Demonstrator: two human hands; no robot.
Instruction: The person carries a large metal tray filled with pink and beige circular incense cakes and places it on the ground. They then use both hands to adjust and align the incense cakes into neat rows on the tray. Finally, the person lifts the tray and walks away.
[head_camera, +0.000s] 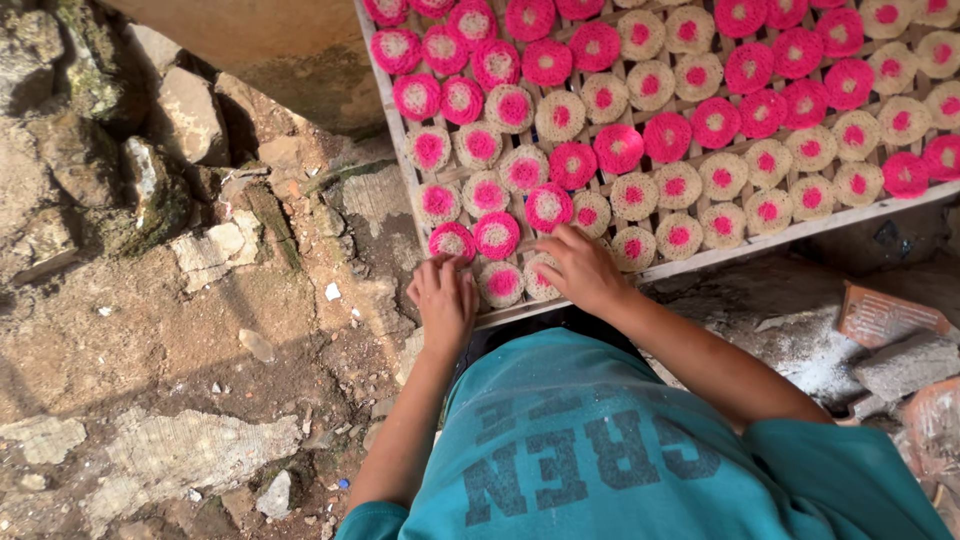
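Observation:
A slatted bamboo tray holds several round noodle-like discs, cream and pink, in rows. My left hand lies flat at the tray's near corner, fingers touching a pink-rimmed disc. My right hand rests on the near row, its fingertips on a cream disc next to a cream disc with a pink centre. Neither hand lifts anything. My teal shirt fills the bottom of the view.
Bare earth with broken stones and rubble lies to the left. A concrete wall base stands behind the tray's far left. Brick pieces and grey chunks lie at the right.

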